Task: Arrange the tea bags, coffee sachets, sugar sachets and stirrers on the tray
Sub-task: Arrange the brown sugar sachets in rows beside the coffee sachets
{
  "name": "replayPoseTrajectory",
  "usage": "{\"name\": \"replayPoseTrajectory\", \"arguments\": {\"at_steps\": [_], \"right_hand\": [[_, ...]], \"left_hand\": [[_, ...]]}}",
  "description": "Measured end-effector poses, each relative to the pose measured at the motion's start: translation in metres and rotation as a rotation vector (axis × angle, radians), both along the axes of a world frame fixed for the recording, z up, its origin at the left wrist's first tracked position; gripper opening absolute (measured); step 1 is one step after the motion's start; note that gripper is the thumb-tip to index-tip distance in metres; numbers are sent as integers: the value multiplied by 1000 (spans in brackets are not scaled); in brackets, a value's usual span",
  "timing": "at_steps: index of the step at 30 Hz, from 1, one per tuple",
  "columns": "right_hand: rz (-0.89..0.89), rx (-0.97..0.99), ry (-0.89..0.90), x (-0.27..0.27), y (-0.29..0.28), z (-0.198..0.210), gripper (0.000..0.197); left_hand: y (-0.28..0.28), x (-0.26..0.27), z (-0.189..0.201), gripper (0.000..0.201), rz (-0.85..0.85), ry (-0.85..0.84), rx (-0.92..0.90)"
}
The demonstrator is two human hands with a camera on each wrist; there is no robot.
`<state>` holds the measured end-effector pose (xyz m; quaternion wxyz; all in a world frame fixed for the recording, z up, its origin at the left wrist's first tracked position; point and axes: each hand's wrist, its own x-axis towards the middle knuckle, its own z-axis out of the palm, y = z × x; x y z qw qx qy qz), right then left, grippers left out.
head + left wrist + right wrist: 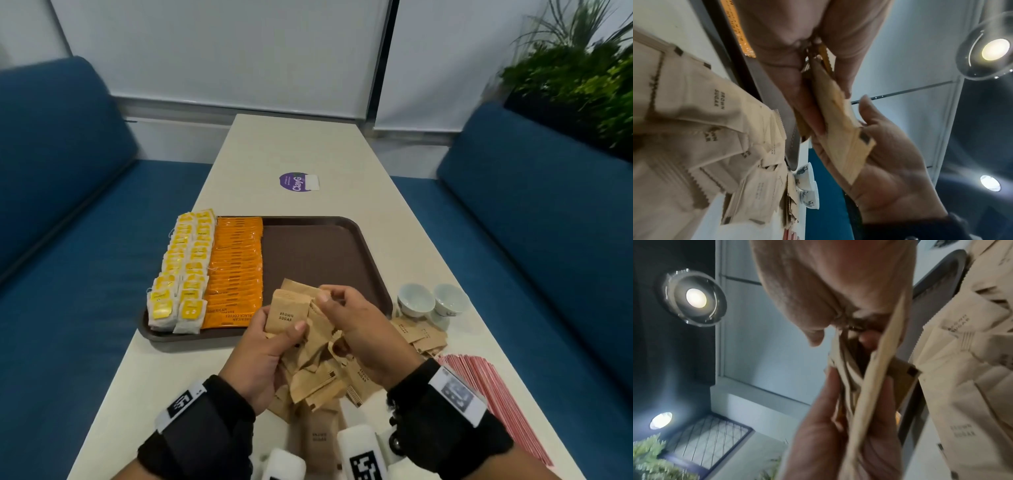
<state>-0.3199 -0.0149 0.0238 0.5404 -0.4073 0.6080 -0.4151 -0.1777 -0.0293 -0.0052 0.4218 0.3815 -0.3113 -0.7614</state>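
Note:
A brown tray (315, 246) lies on the table with yellow tea bags (181, 274) in two rows at its left and orange coffee sachets (236, 270) beside them. My left hand (270, 342) grips a stack of brown sugar sachets (286, 311) above the tray's near edge. My right hand (346, 315) pinches the top of the same stack (840, 129) between thumb and fingers. More brown sugar sachets (322, 380) lie heaped on the table under my hands. Red stirrers (493, 390) lie at the right.
Two small white cups (431, 301) stand right of the tray, with a few sugar sachets (421, 335) in front of them. A purple sticker (296, 181) sits farther up the table. Blue benches (68, 212) flank the table, and a plant (582, 75) stands at the back right.

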Motion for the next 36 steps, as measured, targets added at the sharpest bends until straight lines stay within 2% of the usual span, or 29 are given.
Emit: {"name": "replayPoseTrajectory", "arguments": {"at_steps": [4, 7, 9, 13, 16, 20, 22, 24, 28, 30, 33, 35, 36], "right_hand": [[-89, -123, 150, 4, 10, 7, 41], [-94, -147, 262, 17, 16, 9, 42], [-87, -125, 274, 21, 17, 8, 38], [-123, -109, 296, 23, 16, 5, 18], [-118, -100, 288, 24, 13, 3, 14], [-90, -65, 212, 24, 8, 6, 14], [-90, -72, 228, 27, 3, 7, 16], [-82, -79, 233, 30, -3, 8, 17], [-129, -23, 70, 33, -20, 16, 15], [-193, -53, 33, 27, -41, 21, 14], [-258, -118, 113, 10, -98, 30, 11], [-223, -135, 170, -1, -147, 33, 6], [-193, -135, 209, -7, -173, 30, 12]], "left_hand": [[0, 4, -4, 58, 38, -16, -3], [1, 5, -4, 70, 62, -60, -42], [2, 6, -3, 70, 59, -98, -91], [5, 8, -5, 80, 6, -115, -151], [5, 12, -6, 73, -8, -70, -158], [1, 19, -9, 52, 15, 13, -123], [-2, 23, -10, 54, 6, 46, -85], [-6, 28, -10, 60, 2, 79, -59], [-21, 40, -14, 106, -17, 83, -59], [-29, 48, -17, 110, 7, 89, -47], [-38, 58, -17, 102, 48, 54, -40], [-44, 63, -16, 77, 93, 39, -22], [-48, 65, -17, 70, 109, 32, -10]]}}
